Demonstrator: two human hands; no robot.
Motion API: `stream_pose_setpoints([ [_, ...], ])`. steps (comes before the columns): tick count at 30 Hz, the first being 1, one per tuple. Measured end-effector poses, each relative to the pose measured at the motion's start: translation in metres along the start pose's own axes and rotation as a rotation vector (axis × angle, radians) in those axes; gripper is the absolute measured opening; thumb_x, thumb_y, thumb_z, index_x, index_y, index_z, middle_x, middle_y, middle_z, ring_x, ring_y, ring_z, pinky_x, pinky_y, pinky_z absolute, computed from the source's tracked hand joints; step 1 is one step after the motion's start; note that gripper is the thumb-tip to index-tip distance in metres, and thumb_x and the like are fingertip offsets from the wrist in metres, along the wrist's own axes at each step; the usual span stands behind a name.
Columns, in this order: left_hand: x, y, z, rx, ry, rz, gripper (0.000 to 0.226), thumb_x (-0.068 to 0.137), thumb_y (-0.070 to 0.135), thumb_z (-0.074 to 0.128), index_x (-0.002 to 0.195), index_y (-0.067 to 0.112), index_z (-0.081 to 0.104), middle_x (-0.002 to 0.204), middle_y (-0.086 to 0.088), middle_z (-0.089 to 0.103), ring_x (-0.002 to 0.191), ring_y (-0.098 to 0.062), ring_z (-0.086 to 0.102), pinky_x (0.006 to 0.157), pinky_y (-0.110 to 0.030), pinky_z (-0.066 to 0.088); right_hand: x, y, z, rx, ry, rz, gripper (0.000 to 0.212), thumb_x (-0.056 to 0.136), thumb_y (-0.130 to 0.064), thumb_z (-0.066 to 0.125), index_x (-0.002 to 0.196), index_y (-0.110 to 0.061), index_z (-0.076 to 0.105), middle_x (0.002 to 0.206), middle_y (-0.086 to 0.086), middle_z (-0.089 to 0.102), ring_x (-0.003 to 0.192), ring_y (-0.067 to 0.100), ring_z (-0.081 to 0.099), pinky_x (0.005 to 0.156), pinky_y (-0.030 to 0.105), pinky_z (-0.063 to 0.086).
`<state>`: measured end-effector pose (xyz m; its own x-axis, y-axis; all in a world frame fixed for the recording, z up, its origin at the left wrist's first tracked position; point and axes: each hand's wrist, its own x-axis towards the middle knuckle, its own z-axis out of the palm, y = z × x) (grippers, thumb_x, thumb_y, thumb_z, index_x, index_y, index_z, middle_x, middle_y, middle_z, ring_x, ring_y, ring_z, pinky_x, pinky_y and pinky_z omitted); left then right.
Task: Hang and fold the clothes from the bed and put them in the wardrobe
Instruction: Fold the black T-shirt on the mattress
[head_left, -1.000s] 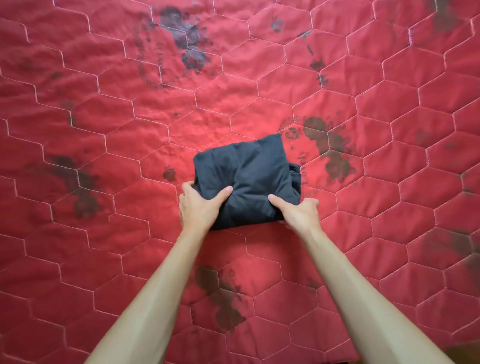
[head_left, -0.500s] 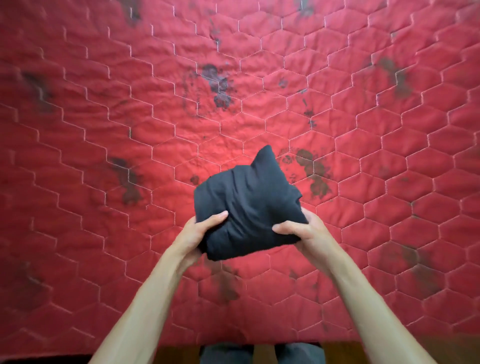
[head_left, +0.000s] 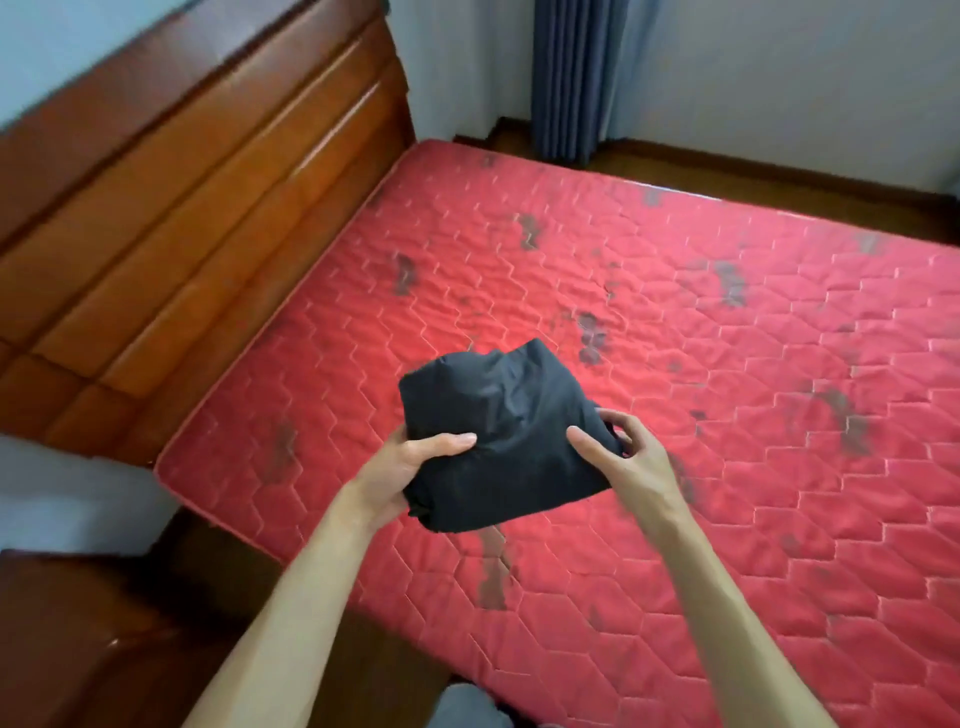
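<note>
Folded dark garment (head_left: 498, 436) — rumpled, bunched — gripped by left hand (head_left: 400, 475) and right hand (head_left: 631, 460).

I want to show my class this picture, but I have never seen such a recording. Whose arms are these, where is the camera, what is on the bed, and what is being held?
There is no machine here: the two bare arms belong to a person wearing a wide-angle camera on the head, which looks forward and down. So you see the room as that person sees it. The left hand and right hand both grip a folded dark garment, held up above the bed. The bed has a red quilted mattress with dark marks; no other clothes show on it. A wooden headboard stands at the left, and a blue curtain hangs beyond the bed. The wardrobe is not in view.
</note>
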<state>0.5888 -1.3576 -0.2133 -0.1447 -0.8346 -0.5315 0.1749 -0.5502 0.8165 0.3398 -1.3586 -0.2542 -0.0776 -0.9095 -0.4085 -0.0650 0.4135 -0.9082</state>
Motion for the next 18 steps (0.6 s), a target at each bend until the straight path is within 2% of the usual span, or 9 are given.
stream_pose_setpoints([
  [2, -0.038, 0.014, -0.017, -0.015, 0.064, 0.060, 0.034, 0.084, -0.003, 0.065, 0.116, 0.007, 0.069, 0.116, -0.013, 0.072, 0.105, -0.027, 0.070, 0.087, -0.032, 0.059, -0.011, -0.023, 0.024, -0.049, -0.100, -0.015, 0.025, 0.077, -0.033, 0.083, 0.095, -0.023, 0.068, 0.092, -0.004, 0.073, 0.085, 0.015, 0.069, 0.069, 0.019, 0.051],
  [3, -0.056, 0.020, -0.027, -0.026, 0.098, 0.086, 0.034, 0.084, -0.003, 0.066, 0.116, 0.007, 0.069, 0.116, -0.013, 0.072, 0.106, -0.027, 0.070, 0.086, -0.032, 0.059, -0.016, -0.033, 0.039, -0.087, -0.147, -0.035, 0.026, 0.079, -0.035, 0.081, 0.088, -0.018, 0.065, 0.083, -0.005, 0.069, 0.073, 0.013, 0.064, 0.060, 0.016, 0.047],
  [5, -0.085, 0.025, -0.051, -0.068, 0.186, 0.132, 0.035, 0.084, -0.001, 0.067, 0.119, 0.005, 0.068, 0.118, -0.014, 0.072, 0.110, -0.030, 0.068, 0.086, -0.032, 0.058, -0.027, -0.053, 0.076, -0.174, -0.206, -0.073, 0.039, 0.081, -0.043, 0.077, 0.075, -0.013, 0.053, 0.069, -0.004, 0.052, 0.062, 0.012, 0.047, 0.053, 0.024, 0.037],
  [6, -0.098, 0.026, -0.063, -0.114, 0.242, 0.146, 0.035, 0.085, 0.001, 0.068, 0.120, 0.004, 0.067, 0.118, -0.015, 0.072, 0.112, -0.032, 0.067, 0.087, -0.033, 0.058, -0.032, -0.064, 0.097, -0.214, -0.219, -0.103, 0.043, 0.081, -0.046, 0.076, 0.074, -0.011, 0.051, 0.068, -0.003, 0.048, 0.062, 0.013, 0.044, 0.055, 0.029, 0.035],
  [8, -0.121, 0.026, -0.091, -0.256, 0.362, 0.150, 0.036, 0.086, 0.008, 0.069, 0.122, 0.001, 0.067, 0.120, -0.018, 0.070, 0.113, -0.034, 0.067, 0.092, -0.037, 0.056, -0.046, -0.086, 0.141, -0.244, -0.244, -0.176, 0.049, 0.080, -0.049, 0.073, 0.080, -0.004, 0.055, 0.070, 0.002, 0.054, 0.064, 0.018, 0.051, 0.060, 0.038, 0.042],
  [11, -0.163, 0.022, -0.141, -0.511, 0.418, 0.147, 0.037, 0.089, 0.021, 0.067, 0.123, 0.005, 0.068, 0.121, -0.016, 0.070, 0.111, -0.032, 0.068, 0.100, -0.043, 0.051, -0.076, -0.116, 0.212, -0.151, -0.306, -0.234, 0.037, 0.071, -0.045, 0.066, 0.091, -0.014, 0.066, 0.088, 0.011, 0.072, 0.083, 0.031, 0.069, 0.075, 0.050, 0.055],
  [14, -0.212, 0.009, -0.196, -0.647, 0.367, 0.216, 0.035, 0.096, 0.025, 0.059, 0.127, 0.011, 0.066, 0.127, -0.012, 0.068, 0.116, -0.029, 0.066, 0.103, -0.045, 0.048, -0.114, -0.138, 0.283, -0.043, -0.459, -0.264, 0.018, 0.075, -0.028, 0.066, 0.089, -0.017, 0.068, 0.085, 0.008, 0.071, 0.080, 0.029, 0.068, 0.071, 0.046, 0.056],
  [18, -0.277, -0.028, -0.271, -0.796, 0.334, 0.180, 0.050, 0.091, 0.038, 0.066, 0.137, 0.018, 0.060, 0.138, -0.008, 0.062, 0.127, -0.029, 0.059, 0.113, -0.045, 0.039, -0.171, -0.148, 0.380, 0.043, -0.690, -0.200, 0.021, 0.083, -0.008, 0.061, 0.102, -0.001, 0.067, 0.093, 0.019, 0.070, 0.083, 0.031, 0.065, 0.074, 0.043, 0.050],
])
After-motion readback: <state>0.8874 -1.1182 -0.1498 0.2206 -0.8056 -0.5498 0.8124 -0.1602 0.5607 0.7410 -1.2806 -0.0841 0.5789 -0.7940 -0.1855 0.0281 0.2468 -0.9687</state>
